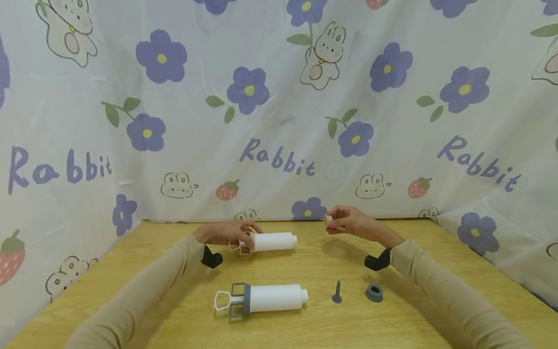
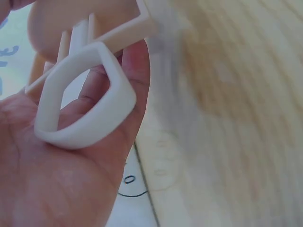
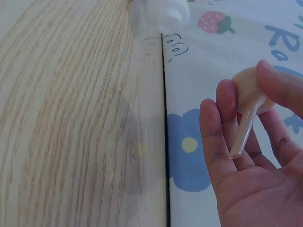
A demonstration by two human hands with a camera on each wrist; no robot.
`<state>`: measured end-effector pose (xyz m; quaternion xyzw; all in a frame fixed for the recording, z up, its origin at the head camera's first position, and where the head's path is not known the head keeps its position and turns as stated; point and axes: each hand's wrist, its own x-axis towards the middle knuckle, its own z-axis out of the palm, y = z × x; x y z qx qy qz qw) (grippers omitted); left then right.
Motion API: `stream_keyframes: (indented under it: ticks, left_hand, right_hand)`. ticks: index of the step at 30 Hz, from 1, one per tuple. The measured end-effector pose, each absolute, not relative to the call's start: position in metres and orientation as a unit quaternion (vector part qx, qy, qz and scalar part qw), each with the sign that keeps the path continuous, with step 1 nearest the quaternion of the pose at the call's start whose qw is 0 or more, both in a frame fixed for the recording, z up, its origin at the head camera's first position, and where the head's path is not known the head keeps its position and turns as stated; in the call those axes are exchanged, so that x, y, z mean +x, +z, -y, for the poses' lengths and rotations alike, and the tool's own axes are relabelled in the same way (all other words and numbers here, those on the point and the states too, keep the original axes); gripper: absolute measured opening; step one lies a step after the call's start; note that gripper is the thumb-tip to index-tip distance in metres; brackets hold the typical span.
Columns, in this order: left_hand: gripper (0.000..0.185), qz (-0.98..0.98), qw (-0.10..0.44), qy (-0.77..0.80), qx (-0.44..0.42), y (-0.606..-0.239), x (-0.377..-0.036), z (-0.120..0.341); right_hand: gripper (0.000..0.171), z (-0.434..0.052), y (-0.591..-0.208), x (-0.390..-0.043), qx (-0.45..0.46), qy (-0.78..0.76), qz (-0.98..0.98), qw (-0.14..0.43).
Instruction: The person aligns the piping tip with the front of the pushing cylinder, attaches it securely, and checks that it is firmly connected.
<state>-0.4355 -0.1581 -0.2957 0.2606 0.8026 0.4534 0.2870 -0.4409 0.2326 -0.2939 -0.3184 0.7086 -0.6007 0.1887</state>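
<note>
My left hand (image 1: 228,233) grips a large white syringe (image 1: 274,241) at its beige finger-grip collar (image 2: 80,23). The syringe points right, and its white plunger loop (image 2: 116,101) lies over my palm in the left wrist view. Farther right, my right hand (image 1: 355,224) pinches a beige nozzle (image 3: 248,87) between thumb and fingers. A round base and a thin hollow tube make up this nozzle, and the tube points down toward the palm in the right wrist view. The syringe's tip (image 3: 174,18) shows at the top there, apart from the nozzle.
Nearer on the wooden table (image 1: 183,310) lies a second white syringe (image 1: 276,297) with a grey collar (image 1: 247,299). To its right stand a thin grey nozzle (image 1: 337,294) and a grey ring-shaped cap (image 1: 374,293). A rabbit-print cloth (image 1: 279,121) hangs behind the table.
</note>
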Motion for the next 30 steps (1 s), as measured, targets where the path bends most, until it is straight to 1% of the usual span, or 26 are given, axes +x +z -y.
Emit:
stream_keyframes:
  ticks: [5,10,14,21,30]
  left_hand:
    - [0.055,-0.801,0.277,0.451,0.279,-0.277,-0.436,0.157]
    - [0.05,-0.811,0.261,0.437,0.289,-0.262,-0.434,0.151]
    - [0.051,-0.809,0.263,0.43,0.301,-0.254,-0.432,0.145]
    - [0.049,-0.798,0.276,0.441,0.305,-0.249,-0.431,0.133]
    - [0.048,-0.806,0.274,0.425,0.308,-0.251,-0.431,0.123]
  right_hand:
    - [0.028,-0.227,-0.291,-0.438,-0.317,-0.599,-0.711,0.189]
    - [0.022,-0.221,-0.293,-0.436,-0.326,-0.606,-0.699,0.198]
    - [0.021,-0.217,-0.295,-0.435,-0.343,-0.6,-0.693,0.205]
    - [0.024,-0.21,-0.297,-0.432,-0.346,-0.59,-0.7,0.205]
    - [0.026,-0.199,-0.296,-0.428,-0.34,-0.584,-0.706,0.21]
